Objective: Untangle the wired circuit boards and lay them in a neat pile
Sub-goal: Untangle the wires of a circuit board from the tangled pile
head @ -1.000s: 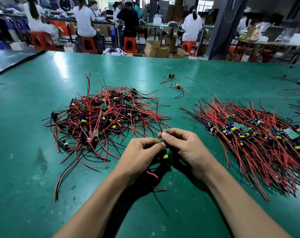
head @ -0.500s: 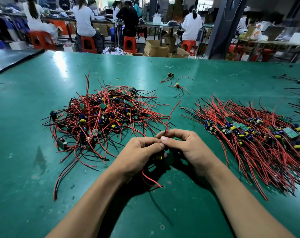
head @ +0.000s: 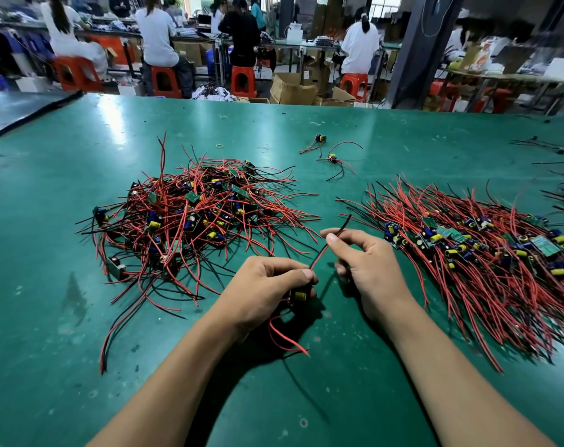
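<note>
Left forearm (head: 177,375): bare, enters from lower left, angled toward centre.
Left hand (head: 267,285): knuckles up, fingers (head: 283,266) curled, gripping a small circuit board (head: 298,295).
Right forearm (head: 451,366): bare, enters from lower right.
Right hand (head: 371,269): just beside the left hand, not touching it. Thumb and forefinger pinch a red wire (head: 321,253); the other fingers are loosely curled.
</note>
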Motion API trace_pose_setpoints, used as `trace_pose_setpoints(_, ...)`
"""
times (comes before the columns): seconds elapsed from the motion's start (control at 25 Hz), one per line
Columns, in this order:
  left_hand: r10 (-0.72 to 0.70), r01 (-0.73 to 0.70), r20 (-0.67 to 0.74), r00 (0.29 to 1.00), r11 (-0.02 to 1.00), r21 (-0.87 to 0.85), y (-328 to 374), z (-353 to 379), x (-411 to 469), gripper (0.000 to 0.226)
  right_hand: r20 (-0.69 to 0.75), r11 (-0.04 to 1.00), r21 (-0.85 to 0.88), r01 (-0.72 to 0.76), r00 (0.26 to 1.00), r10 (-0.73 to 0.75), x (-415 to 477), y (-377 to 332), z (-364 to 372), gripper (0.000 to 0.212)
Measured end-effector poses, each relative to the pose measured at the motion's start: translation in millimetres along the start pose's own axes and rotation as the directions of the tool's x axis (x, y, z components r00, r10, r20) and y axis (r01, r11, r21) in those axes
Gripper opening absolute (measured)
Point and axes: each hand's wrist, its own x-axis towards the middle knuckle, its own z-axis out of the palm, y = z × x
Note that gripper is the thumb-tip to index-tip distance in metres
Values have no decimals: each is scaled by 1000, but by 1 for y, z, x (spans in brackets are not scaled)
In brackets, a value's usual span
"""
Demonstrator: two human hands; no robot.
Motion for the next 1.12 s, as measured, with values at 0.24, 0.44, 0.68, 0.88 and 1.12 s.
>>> trace_pose_setpoints(0.24,-4,4,-10,1000,1000,17,1,1,-1,13,-122,997,-66,46,991,-54,3,2,1,16)
trace_pose_setpoints(0.44,-14,14,-9,1000,999,32,4,2,-2,14,-87,966,243,-84,990,108,2,-13,-3,32)
trace_pose_setpoints(0.68,-16,17,-10,1000,996,89,6,4,-3,16,30,905,377,-195,980,198,-1,-24,-7,34)
trace_pose_setpoints(0.88,-27,27,-1,1000,997,66,6,2,-4,15,45,831,511,-219,973,228,-3,-29,-9,29)
trace_pose_setpoints(1.12,-37,36,15,999,998,49,4,1,-3,15,129,692,652,-309,945,301,0,-27,-9,27)
